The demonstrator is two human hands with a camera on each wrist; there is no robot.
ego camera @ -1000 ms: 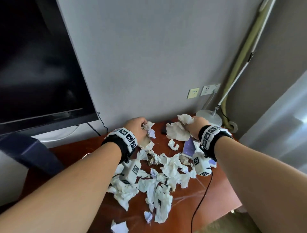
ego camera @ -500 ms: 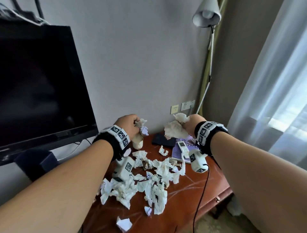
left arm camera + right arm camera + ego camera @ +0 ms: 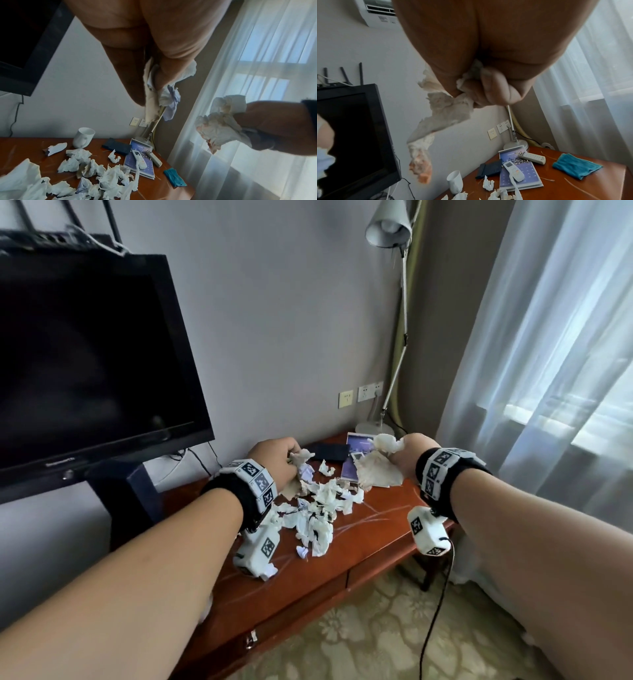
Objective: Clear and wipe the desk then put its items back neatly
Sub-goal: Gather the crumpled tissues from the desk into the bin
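Observation:
My left hand [image 3: 279, 458] grips a small wad of crumpled tissues [image 3: 164, 93] above the red-brown desk [image 3: 376, 529]. My right hand [image 3: 407, 453] clutches a bigger bunch of stained tissues [image 3: 373, 470], which hangs down from the fist [image 3: 489, 90] in the right wrist view. Both hands are lifted above the desk. Several more crumpled tissues [image 3: 318, 508] lie in a heap on the desk below the left hand. A teal cloth [image 3: 575, 165] lies near the desk's right end.
A white mug [image 3: 84, 138], a dark wallet [image 3: 116, 146], a purple booklet [image 3: 518, 174] and two remotes [image 3: 513, 171] sit at the back of the desk. A lamp base [image 3: 373, 428] stands in the corner, a TV [image 3: 85, 364] on the left, curtains [image 3: 548, 371] on the right.
Both hands have lifted up off the desk with their tissues. My head has raised and pulled back, so the desk's front edge and the floor have come into sight.

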